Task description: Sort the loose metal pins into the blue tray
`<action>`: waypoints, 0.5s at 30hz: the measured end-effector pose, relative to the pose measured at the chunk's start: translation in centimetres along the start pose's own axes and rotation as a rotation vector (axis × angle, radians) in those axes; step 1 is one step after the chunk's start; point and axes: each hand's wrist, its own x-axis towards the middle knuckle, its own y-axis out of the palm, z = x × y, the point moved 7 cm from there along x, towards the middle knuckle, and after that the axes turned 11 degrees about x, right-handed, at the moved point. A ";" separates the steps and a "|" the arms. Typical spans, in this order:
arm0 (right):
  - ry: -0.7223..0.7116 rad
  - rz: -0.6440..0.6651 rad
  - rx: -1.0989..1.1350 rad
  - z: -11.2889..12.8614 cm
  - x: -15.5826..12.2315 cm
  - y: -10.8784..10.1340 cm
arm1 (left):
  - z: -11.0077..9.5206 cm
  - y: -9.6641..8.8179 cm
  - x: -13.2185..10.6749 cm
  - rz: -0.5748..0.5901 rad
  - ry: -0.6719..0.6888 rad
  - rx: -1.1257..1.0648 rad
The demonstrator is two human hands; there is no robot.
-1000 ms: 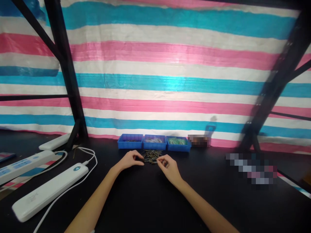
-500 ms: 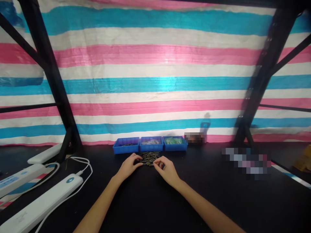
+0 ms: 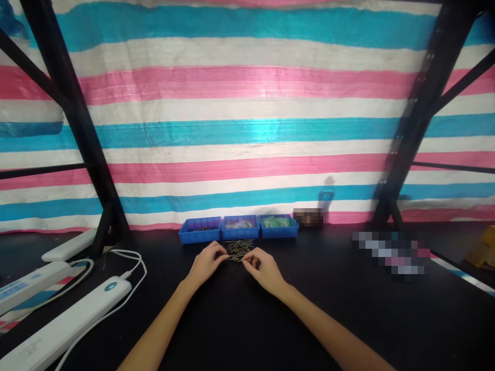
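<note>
A loose pile of slender brassy and silvery metal pieces (image 3: 240,246), like long screws or pins, lies on the black tabletop. At its near left edge is my left hand (image 3: 208,264), thumb and index finger brought close together in a pinch. Opposite it, my right hand (image 3: 265,268) pinches at the near right edge, other fingers curled. A thin metal piece seems to run between the two sets of fingertips, too small to make out fully. Behind the pile stand three blue bins: the left bin (image 3: 199,237) holds dark small pieces, the middle bin (image 3: 240,233) clear bags, the right bin (image 3: 279,233) greenish bags.
White power strips (image 3: 73,324) with a white cable (image 3: 145,268) lie at the left. Blurred-out items (image 3: 390,255) are on the right, and another (image 3: 308,217) beside the bins. Black frame posts rise on both sides before a striped sheet (image 3: 247,108).
My left thumb and index finger have drawn closer together, and my two hands' fingertips are slightly nearer each other. The view has shifted a little.
</note>
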 end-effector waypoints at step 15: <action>0.029 -0.040 -0.072 -0.5 0.0 -0.2 | -3.7 1.9 -0.2 -0.081 -0.032 -0.517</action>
